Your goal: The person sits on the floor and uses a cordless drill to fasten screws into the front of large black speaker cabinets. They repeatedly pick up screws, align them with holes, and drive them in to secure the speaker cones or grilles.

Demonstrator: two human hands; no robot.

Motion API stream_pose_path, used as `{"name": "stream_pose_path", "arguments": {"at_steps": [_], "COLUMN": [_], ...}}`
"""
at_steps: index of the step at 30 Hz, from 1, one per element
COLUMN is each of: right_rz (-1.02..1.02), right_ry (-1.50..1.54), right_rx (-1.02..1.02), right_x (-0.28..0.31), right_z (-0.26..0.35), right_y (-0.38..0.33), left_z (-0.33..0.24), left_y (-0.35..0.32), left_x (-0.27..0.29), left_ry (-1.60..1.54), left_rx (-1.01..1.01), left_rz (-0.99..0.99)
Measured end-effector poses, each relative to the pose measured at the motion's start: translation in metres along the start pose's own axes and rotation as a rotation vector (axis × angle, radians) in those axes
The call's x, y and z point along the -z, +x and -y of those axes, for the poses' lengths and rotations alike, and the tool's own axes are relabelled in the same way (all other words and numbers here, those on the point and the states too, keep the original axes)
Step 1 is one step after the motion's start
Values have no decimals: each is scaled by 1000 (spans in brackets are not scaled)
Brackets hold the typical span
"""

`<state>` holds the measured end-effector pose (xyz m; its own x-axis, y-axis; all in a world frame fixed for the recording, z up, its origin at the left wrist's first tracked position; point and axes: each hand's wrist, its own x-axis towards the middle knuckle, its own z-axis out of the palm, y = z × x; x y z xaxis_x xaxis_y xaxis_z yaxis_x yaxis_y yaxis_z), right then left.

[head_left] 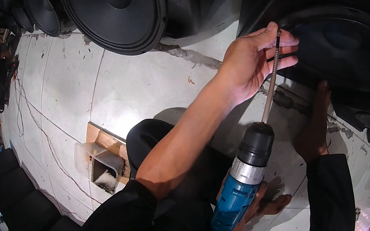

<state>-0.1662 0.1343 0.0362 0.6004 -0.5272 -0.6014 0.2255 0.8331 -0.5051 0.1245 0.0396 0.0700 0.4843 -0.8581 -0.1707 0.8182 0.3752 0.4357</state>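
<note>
My right hand is wrapped round the handle of a blue cordless drill, whose body hides much of it. A long, thin driver bit sticks out of the black chuck and points away from me. At the far end of the bit is my left hand, its thumb and forefinger pinched by the dark tip; what is between them is too small to make out. The other fingers are loosely curled. Just beyond that hand stands a black speaker cabinet with a large round speaker.
Another big speaker stands at the far left, with smaller ones in a row beside it. A clear plastic box rests by a wooden board on the pale tiled floor. Thin wires trail at left. My bare feet are at right.
</note>
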Motion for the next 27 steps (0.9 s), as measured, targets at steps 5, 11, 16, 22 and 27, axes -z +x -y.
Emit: {"name": "stream_pose_path", "arguments": {"at_steps": [5,11,16,22,27], "right_rz": [86,-103,125,688,332], "right_ry": [75,-41,-477,-974,-1926], "right_rx": [-61,-19,96,197,839], "right_x": [2,-12,-48,-67,-53], "right_z": [3,8,89,192,185], "right_y": [8,6,54,133,137], "left_z": [-9,-1,22,41,43], "left_y": [-10,-104,-222,-240,-240], "left_x": [-3,-12,-48,-60,-58], "left_ry": [144,714,1236,1617,1712], "left_rx": [10,-62,-247,-389,-443], "left_rz": [-74,-238,-49,-82,-123]}}
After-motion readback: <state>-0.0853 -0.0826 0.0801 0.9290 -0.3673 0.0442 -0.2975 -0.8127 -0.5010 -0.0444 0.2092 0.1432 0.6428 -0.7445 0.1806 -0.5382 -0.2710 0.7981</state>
